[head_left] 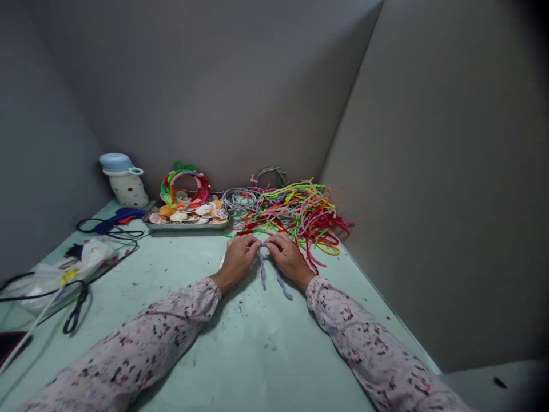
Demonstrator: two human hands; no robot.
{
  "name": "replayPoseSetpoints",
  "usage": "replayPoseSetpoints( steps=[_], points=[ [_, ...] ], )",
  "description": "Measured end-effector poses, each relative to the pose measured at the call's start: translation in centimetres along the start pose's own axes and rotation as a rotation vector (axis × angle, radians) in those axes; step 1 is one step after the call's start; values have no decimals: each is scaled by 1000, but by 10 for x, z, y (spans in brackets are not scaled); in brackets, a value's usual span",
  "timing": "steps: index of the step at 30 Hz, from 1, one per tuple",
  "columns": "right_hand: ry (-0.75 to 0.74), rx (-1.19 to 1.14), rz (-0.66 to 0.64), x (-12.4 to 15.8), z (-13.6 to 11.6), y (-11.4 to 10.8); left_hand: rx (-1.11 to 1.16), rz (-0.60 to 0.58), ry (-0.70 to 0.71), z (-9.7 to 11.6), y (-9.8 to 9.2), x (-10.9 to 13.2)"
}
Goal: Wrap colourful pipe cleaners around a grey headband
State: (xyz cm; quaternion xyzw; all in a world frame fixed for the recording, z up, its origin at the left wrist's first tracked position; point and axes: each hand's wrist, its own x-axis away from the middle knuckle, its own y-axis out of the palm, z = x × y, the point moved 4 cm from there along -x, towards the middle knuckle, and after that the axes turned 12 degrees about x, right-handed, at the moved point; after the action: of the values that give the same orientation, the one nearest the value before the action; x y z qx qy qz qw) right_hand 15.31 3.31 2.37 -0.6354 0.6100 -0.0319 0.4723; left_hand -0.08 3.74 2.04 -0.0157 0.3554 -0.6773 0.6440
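Note:
My left hand (pixel 240 257) and my right hand (pixel 288 256) meet near the far middle of the table, fingertips pinched close together. Between them is a purple pipe cleaner (pixel 262 272), with one end hanging below each hand. A green and red strand passes just behind my fingers, but I cannot tell whether it is a hoop or loose pieces. A round whitish thing, mostly covered by my left hand, shows at its edge. To the right of my right hand spreads a tangled heap of coloured pipe cleaners (pixel 300 206).
A metal tray (pixel 189 226) of shells (pixel 201 210) stands at the back, with colourful wrapped hoops (pixel 201 186) on it. Grey wire coils (pixel 240 199) lie beside it. At left are a bottle (pixel 126 186), a dark cable (pixel 137 240) and a plastic bag (pixel 94 254). Walls border the table.

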Motion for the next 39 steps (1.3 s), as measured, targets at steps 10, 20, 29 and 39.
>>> replayPoseSetpoints(
  steps=[10, 20, 29, 39],
  points=[
    [-3, -15, 16, 0, 0, 0, 11, 16, 12, -1, 0, -1],
    [7, -39, 33, 0, 4, 2, -16, 24, 20, 2, 1, -1],
    [-26, -61, 98, 0, 4, 0, 65, 54, 61, 4, -2, -1],
    [-22, -58, 87, 0, 3, -1, 13, 55, 81, 7, -1, 0]
  ],
)
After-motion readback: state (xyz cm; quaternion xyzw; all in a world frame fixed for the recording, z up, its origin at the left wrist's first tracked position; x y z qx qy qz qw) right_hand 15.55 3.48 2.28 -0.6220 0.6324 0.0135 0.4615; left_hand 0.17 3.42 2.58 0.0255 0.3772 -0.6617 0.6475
